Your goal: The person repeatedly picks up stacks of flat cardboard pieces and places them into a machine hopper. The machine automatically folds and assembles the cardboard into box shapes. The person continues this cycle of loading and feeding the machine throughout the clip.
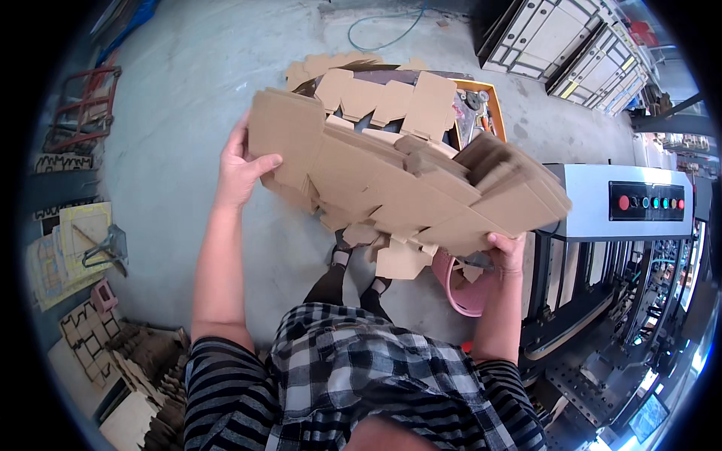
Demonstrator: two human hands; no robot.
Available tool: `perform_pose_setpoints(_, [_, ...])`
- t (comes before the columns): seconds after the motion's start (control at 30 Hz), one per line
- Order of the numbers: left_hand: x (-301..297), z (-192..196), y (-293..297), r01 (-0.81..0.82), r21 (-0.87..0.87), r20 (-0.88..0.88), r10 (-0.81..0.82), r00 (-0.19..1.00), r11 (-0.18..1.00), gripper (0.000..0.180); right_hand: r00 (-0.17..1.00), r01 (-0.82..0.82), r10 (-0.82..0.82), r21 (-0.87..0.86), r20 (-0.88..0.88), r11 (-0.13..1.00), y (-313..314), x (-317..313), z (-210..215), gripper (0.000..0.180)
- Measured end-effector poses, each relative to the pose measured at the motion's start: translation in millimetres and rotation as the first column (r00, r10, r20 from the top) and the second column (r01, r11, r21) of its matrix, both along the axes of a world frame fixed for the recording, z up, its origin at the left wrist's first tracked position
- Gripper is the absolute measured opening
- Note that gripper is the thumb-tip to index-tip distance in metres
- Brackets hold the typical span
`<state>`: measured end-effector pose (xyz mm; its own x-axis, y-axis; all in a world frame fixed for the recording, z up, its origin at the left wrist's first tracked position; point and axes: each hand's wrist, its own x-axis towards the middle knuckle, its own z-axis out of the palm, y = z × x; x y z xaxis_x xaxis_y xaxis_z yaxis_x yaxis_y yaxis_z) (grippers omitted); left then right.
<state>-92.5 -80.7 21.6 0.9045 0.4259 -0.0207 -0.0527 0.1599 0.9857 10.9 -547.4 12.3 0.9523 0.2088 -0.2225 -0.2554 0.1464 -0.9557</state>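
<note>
A thick stack of brown die-cut cardboard blanks [376,180] is held up in front of me, tilted down toward the right. At its left end my left hand [244,167] grips it, thumb on the near face and fingers behind. My right hand [508,250] clasps the lower right end, thumb on the face and the other fingers hidden. The blanks fan out and blur at the right end. Just beyond the stack, more cut cardboard blanks [432,105] lie on a low support. A loose cardboard flap [400,259] hangs below the stack.
To the right stands a machine with a button panel [647,201]. A pink basket [459,297] sits on the floor beside my right forearm. An orange-edged tray [492,113] holds tools. Die boards [538,37] lean at the back right; cardboard scraps [158,361] are piled at the lower left.
</note>
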Motion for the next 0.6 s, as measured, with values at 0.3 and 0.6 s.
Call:
perform_pose_setpoints(0.3, [-23,-36,-12,0.287,0.398,-0.279,-0.183,0.943,0.871,0.118,0.857,-0.147,0.462,-0.752,0.228,0.643,-36,0,-33,0.046])
perform_pose_setpoints(0.6, [-28,-30,-4,0.421,0.481,-0.327,-0.289,0.9,0.769,0.129,0.748,-0.465,0.661,-0.764,-0.068,0.448,-11,19,9,0.034])
